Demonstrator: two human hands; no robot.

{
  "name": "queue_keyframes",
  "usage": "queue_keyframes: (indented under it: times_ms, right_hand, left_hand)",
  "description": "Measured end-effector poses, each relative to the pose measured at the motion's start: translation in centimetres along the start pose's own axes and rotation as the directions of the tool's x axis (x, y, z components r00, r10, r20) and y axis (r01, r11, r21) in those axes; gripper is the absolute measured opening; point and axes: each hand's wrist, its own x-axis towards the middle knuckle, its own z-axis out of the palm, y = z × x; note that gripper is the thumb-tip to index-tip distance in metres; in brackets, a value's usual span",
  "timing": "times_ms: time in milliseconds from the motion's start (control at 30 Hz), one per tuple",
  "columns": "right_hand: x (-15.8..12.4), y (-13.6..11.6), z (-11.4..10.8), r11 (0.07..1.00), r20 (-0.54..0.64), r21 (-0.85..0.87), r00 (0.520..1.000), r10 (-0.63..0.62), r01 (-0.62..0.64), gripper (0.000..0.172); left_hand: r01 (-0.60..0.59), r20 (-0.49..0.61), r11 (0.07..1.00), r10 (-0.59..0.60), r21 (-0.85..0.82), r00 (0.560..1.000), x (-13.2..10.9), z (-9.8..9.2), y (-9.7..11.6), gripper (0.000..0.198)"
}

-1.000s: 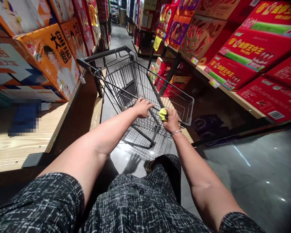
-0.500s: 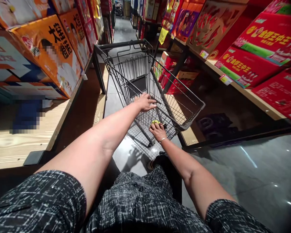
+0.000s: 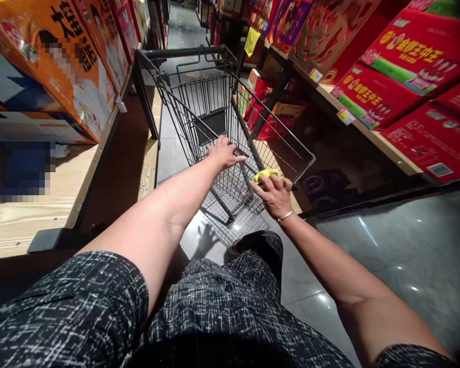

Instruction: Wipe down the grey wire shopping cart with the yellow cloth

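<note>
A black wire shopping cart (image 3: pixel 210 102) stands in the aisle in front of me, its near end angled toward the right shelf. My left hand (image 3: pixel 223 152) is over the near side of the cart, palm down with its fingers apart and nothing seen in it. Lower and to the right, my right hand (image 3: pixel 275 194) has its fingers curled over a yellow cloth (image 3: pixel 266 175) at the cart's near right corner. A thin bracelet circles the right wrist. The undersides of both hands are hidden.
Orange boxes (image 3: pixel 61 66) stand on the left wooden shelf (image 3: pixel 26 225), whose dark corner juts out near my left arm. Red boxes (image 3: pixel 375 94) are stacked on the right shelf (image 3: pixel 391 153). Grey tiled floor (image 3: pixel 352 245) lies below, with my foot beneath the cart's near end.
My right hand has moved up and to the right with the yellow cloth, which shows more now. My left hand has shifted slightly up and left. Cart and shelves sit slightly higher and further left in view.
</note>
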Motion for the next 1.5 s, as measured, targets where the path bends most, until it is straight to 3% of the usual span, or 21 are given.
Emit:
queue_keyframes:
  times_ms: [67, 133, 267, 400, 467, 567, 667, 800, 900, 967, 1033, 1100, 1167, 1267, 1367, 1433, 1500]
  right_hand:
    - [-0.4, -0.3, 0.6, 1.0, 0.026, -0.01, 0.999, -0.024, 0.024, 0.034]
    - [-0.9, -1.9, 2.0, 0.998, 0.169, 0.005, 0.984, -0.056, 0.056, 0.035]
    - [-2.5, -6.1, 5.3, 0.992, 0.486, 0.088, 0.865, -0.127, 0.096, 0.031]
    - [-4.5, -9.1, 7.8, 0.98, 0.609, 0.166, 0.771, -0.187, 0.106, 0.025]
    - [-5.1, -9.9, 8.2, 0.976, 0.626, 0.184, 0.752, -0.208, 0.118, 0.026]
    - [-5.1, -10.4, 7.3, 0.972, 0.623, 0.197, 0.748, -0.228, 0.132, 0.028]
    - [-4.5, -9.9, 4.0, 0.964, 0.578, 0.212, 0.774, -0.256, 0.161, 0.026]
    - [-4.4, -7.9, -1.9, 0.969, 0.424, 0.15, 0.873, -0.242, 0.196, 0.024]
    - [-5.1, -6.7, -4.2, 0.985, 0.285, 0.076, 0.943, -0.172, 0.157, 0.031]
    - [-5.6, -6.7, -3.7, 0.982, 0.233, 0.082, 0.955, -0.183, 0.168, 0.037]
    - [-5.9, -7.5, -2.1, 0.978, 0.265, 0.117, 0.943, -0.2, 0.175, 0.038]
    - [-5.7, -9.0, 0.1, 0.978, 0.355, 0.152, 0.916, -0.186, 0.14, 0.037]
    - [-5.2, -10.8, 2.1, 0.979, 0.446, 0.182, 0.879, -0.166, 0.092, 0.036]
    - [-4.4, -13.2, 3.8, 0.966, 0.578, 0.251, 0.79, -0.204, 0.065, 0.035]
    - [-3.8, -14.5, 3.8, 0.957, 0.656, 0.284, 0.715, -0.241, 0.062, 0.03]
    - [-3.1, -14.8, 2.6, 0.957, 0.627, 0.282, 0.744, -0.233, 0.062, 0.032]
    - [-2.0, -14.7, 0.4, 0.954, 0.523, 0.291, 0.823, -0.224, 0.074, 0.038]
  left_hand:
    - [-0.008, 0.006, 1.0, 0.008, 0.004, 1.0, -0.2, -0.3, -0.3, 0.069]
    - [-0.017, 0.001, 1.0, 0.017, 0.008, 1.0, -0.5, -0.5, -0.5, 0.066]
    - [-0.038, -0.02, 0.999, 0.038, 0.016, 0.999, -0.7, -0.5, -1.1, 0.06]
    - [-0.068, -0.029, 0.998, 0.068, 0.009, 0.997, -0.8, -0.3, -1.8, 0.058]
    - [-0.079, -0.031, 0.997, 0.079, 0.005, 0.996, -0.8, -0.1, -2.1, 0.062]
    - [-0.1, -0.042, 0.995, 0.1, 0.006, 0.994, -0.9, 0.1, -2.8, 0.064]
    - [-0.123, -0.066, 0.992, 0.123, -0.001, 0.99, -0.8, 0.2, -3.6, 0.059]
    - [-0.128, -0.051, 0.991, 0.127, -0.031, 0.991, -0.3, -0.1, -5.2, 0.055]
    - [-0.106, -0.049, 0.994, 0.105, -0.038, 0.993, 0.1, -0.6, -5.7, 0.049]
    - [-0.11, -0.07, 0.994, 0.109, -0.011, 0.992, -0.2, -0.8, -5.2, 0.038]
    - [-0.209, -0.067, 0.977, 0.211, 0.031, 0.975, -1.2, -0.6, -4.0, 0.029]
    - [-0.391, 0.025, 0.92, 0.39, 0.035, 0.92, -2.6, 0.0, -2.6, 0.026]
    - [-0.477, 0.137, 0.879, 0.473, -0.008, 0.87, -4.0, 1.0, -1.4, 0.028]
    - [-0.458, 0.099, 0.888, 0.459, -0.039, 0.883, -5.4, 2.3, -1.2, 0.031]
    - [-0.417, 0.073, 0.901, 0.427, -0.118, 0.902, -5.3, 3.1, -2.2, 0.03]
    - [-0.415, 0.066, 0.896, 0.429, -0.158, 0.901, -4.7, 3.3, -3.0, 0.029]
    - [-0.424, 0.058, 0.888, 0.44, -0.179, 0.896, -4.1, 3.3, -3.6, 0.029]
